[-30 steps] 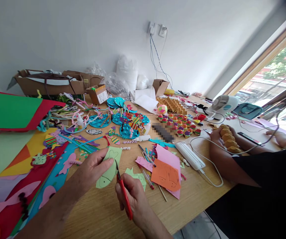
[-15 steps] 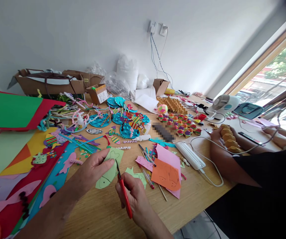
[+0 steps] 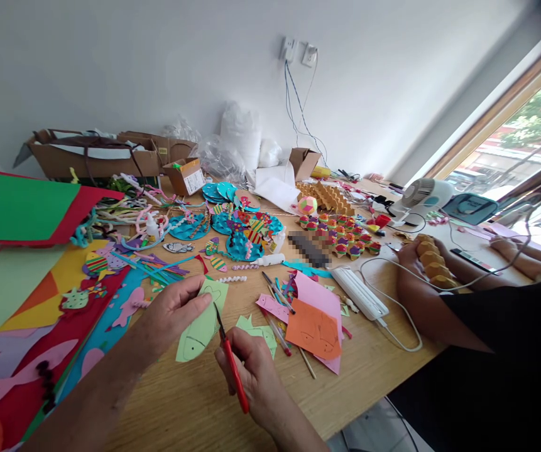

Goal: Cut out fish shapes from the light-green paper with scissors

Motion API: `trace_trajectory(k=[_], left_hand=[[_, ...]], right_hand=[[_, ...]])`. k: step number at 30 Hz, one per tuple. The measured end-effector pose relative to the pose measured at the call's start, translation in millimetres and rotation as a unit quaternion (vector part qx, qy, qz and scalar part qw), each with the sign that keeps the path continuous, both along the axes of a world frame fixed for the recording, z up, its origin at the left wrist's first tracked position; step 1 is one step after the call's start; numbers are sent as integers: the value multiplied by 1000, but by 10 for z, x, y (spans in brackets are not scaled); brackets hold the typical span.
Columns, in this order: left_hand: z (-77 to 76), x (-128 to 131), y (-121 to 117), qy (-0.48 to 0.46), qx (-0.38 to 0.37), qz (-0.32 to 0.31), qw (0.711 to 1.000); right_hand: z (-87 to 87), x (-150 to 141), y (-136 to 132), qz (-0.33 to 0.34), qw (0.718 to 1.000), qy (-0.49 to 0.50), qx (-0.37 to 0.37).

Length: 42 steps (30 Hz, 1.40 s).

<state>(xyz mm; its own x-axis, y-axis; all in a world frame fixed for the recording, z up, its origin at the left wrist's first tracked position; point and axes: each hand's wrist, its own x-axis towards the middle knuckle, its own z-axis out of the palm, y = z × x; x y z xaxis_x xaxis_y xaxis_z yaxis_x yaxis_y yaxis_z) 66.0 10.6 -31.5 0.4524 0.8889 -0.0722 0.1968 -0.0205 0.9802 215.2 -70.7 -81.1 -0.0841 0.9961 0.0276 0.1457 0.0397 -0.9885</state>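
Observation:
My left hand [image 3: 180, 311] pinches a piece of light green paper [image 3: 197, 336] that has a fish outline with an eye drawn on it. Closed around the handles of red-handled scissors [image 3: 236, 376] is my right hand [image 3: 251, 364]. The dark blades reach up to the right edge of the green paper. On the wooden table just right of the scissors lie green paper cutouts [image 3: 258, 333]. Farther right, an orange sheet [image 3: 312, 329] with pencil drawings rests on a pink sheet [image 3: 322, 292], beside a small pink fish cutout [image 3: 273, 307].
A white power strip [image 3: 359, 294] with a cable lies right of the papers. At the right, another person's hands hold a piece of egg carton [image 3: 433, 260]. Coloured sheets [image 3: 20, 207] pile up at left. Painted plates [image 3: 246, 242] and a fan [image 3: 423, 198] stand farther back.
The green paper and my left hand have shifted slightly left and down. My right hand and the scissors have moved slightly left with them.

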Motion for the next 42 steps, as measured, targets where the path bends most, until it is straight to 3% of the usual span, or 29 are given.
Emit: trace_trajectory(k=[15,19,27,35,42], left_hand=[[-12,99,-90,-159,-126,-6,979],[-36,126,-102,-164,-125,-6,978],[-81,135,-102,-151,-113,5,982],[-67,163,-111,-147,-110,-3,983],[19,193,-115,-102,-94,7,990]], right_hand=[[-62,-68,15,28,991,130,-22],[-51,-87,24,30,986,159,-38],[134,-99,15,26,987,153,-52],[-33,-84,30,37,982,182,-31],[7,-91,41,36,983,176,-44]])
